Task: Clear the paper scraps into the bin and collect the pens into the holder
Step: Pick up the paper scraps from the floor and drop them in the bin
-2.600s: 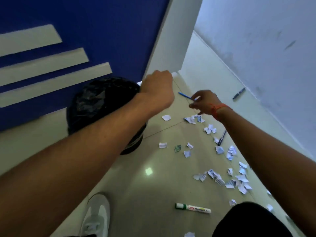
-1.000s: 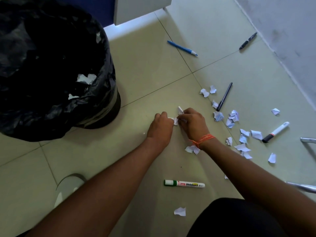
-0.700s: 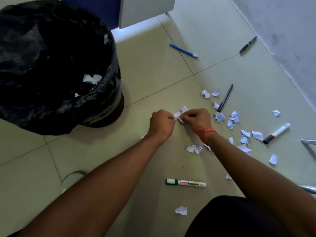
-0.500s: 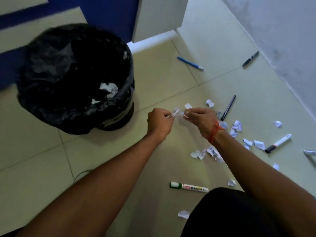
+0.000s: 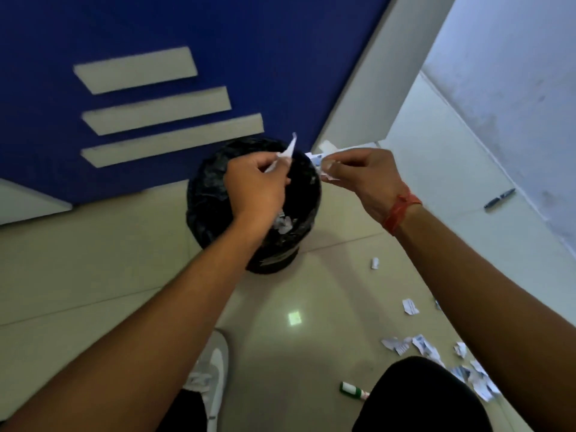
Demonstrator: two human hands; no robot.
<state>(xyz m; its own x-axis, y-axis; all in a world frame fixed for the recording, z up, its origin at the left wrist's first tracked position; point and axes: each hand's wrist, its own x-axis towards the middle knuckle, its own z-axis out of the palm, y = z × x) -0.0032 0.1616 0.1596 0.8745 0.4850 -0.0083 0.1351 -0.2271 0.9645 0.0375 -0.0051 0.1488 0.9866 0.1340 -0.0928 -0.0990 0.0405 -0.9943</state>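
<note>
My left hand (image 5: 254,185) hangs over the black-lined bin (image 5: 208,194) and pinches a white paper scrap (image 5: 288,151) that sticks up from its fingers. My right hand (image 5: 363,176), with a red thread at the wrist, pinches other paper scraps (image 5: 324,169) at the bin's right rim. White scraps in the bin (image 5: 283,226) show below my left wrist. More paper scraps on the floor (image 5: 417,346) lie at the lower right. A green-capped whiteboard marker (image 5: 352,389) is partly hidden behind my knee. A dark pen (image 5: 498,198) lies by the right wall.
A blue panel (image 5: 156,32) with pale stripes stands behind the bin, and a grey wall (image 5: 514,73) runs along the right. My white shoe (image 5: 210,372) is on the tiled floor below the bin. A single rolled scrap (image 5: 375,262) lies right of the bin.
Both hands have risen from the floor with scraps and moved over the bin. The view has tilted up, so the blue pen and the other floor pens have left the frame.
</note>
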